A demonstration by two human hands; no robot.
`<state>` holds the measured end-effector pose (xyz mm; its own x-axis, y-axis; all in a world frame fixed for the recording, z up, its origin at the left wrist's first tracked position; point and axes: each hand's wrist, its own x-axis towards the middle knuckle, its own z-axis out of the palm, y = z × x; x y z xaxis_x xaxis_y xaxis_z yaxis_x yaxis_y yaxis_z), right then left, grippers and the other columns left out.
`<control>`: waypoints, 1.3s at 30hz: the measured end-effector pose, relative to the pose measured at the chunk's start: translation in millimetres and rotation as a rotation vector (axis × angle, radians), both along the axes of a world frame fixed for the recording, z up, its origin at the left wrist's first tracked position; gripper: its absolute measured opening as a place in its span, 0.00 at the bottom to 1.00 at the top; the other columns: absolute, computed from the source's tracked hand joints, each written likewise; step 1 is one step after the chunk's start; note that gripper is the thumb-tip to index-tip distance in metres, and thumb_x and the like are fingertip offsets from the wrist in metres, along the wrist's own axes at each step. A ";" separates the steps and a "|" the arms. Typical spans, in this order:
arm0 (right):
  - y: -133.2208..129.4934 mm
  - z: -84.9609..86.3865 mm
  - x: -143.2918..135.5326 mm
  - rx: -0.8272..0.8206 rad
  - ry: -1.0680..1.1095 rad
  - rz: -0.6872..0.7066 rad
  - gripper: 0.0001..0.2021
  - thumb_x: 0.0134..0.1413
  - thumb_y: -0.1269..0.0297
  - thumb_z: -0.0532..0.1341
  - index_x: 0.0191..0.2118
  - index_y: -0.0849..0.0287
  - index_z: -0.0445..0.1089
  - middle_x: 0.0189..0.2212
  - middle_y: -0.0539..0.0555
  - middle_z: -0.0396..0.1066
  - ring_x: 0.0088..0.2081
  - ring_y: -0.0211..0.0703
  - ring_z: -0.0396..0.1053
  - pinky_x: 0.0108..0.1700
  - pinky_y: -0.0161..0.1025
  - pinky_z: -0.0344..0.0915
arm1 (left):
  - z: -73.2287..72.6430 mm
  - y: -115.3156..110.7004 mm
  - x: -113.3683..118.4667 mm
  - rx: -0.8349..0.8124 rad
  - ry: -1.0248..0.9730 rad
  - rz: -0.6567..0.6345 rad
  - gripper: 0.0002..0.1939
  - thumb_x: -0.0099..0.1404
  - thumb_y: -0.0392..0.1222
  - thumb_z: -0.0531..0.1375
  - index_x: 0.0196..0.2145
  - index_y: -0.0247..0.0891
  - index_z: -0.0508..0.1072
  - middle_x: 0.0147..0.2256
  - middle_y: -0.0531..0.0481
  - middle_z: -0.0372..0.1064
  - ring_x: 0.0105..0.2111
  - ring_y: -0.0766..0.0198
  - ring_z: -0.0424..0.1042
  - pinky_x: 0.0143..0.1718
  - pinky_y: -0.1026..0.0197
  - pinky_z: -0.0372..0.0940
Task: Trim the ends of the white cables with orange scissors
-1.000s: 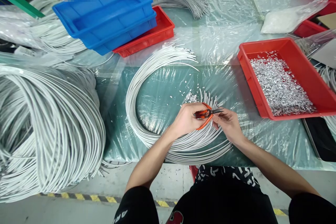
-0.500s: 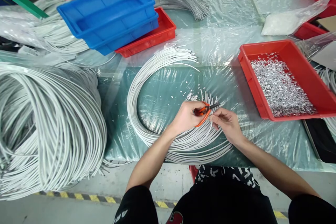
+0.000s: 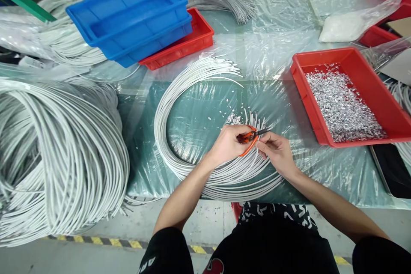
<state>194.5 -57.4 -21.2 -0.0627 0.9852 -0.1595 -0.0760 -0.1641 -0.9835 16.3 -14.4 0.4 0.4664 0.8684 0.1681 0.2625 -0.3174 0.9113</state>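
left hand (image 3: 228,143) is clamping round the orange-handled pliers (image 3: 248,147), and from my remote seat i'm seeing their dark, narrow nose pointing over toward the right hand (image 3: 278,152). that right hand is bringing thumb and forefinger together just beside the nose; whatever they're pinching is too small for me to make out, and i can't tell whether the nose is touching them. both hands are working over the lower part of the curved bundle of pale wires (image 3: 162,124), which is lying on the plastic-covered table (image 3: 199,111) in an open loop, its upper ends fanning out beyond the hands. just past the left hand i'm spotting small pale bits (image 3: 233,118), some heaping near the wire tips, others scattering inside the loop. over on the right, a red tray (image 3: 390,122) is holding a spread of small silvery pieces (image 3: 343,102), with a dark flat device (image 3: 393,169) lying beside its near edge. off to the left, a big coil of wires (image 3: 80,150) is bulging, and beyond it blue trays (image 3: 128,13) are resting over a red bin (image 3: 199,36).
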 end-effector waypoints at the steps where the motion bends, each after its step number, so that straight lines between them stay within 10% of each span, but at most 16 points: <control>1: -0.1 0.0 -0.5 0.007 -0.008 -0.003 0.20 0.46 0.49 0.74 0.25 0.58 0.68 0.17 0.45 0.63 0.17 0.33 0.58 0.19 0.34 0.55 | 0.6 -0.4 0.2 0.000 0.005 0.005 0.12 0.61 0.36 0.60 0.22 0.36 0.62 0.22 0.58 0.55 0.25 0.72 0.53 0.27 0.66 0.51; 19: -0.6 -6.1 -3.9 0.047 -0.057 -0.070 0.20 0.44 0.48 0.74 0.24 0.58 0.69 0.21 0.48 0.66 0.18 0.35 0.62 0.19 0.35 0.63 | 7.8 -5.5 3.1 -0.003 0.015 -0.020 0.08 0.58 0.33 0.59 0.22 0.36 0.65 0.23 0.58 0.58 0.24 0.72 0.54 0.26 0.66 0.51; 39: -1.4 -1.5 6.8 0.101 0.012 0.011 0.14 0.55 0.51 0.69 0.30 0.58 0.77 0.24 0.52 0.73 0.20 0.38 0.66 0.21 0.37 0.68 | -28.7 41.8 -29.3 -0.135 0.079 0.255 0.15 0.57 0.47 0.62 0.21 0.33 0.69 0.21 0.55 0.59 0.24 0.70 0.56 0.26 0.66 0.51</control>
